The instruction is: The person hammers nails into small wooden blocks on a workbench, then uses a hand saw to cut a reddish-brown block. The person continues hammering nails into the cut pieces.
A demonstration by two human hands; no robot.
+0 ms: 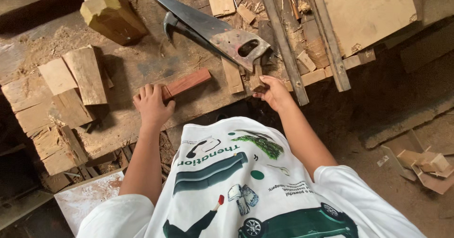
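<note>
Your wooden workbench ran off the frame's top and left edges, littered with offcuts and sawdust. A handsaw lay across it, blade tip cut off at the top, its handle near your right hand. Your left hand pressed down on the near end of a reddish wood block, fingers curled over it. Your right hand's fingers pinched a small wood piece, partly hidden by them.
</note>
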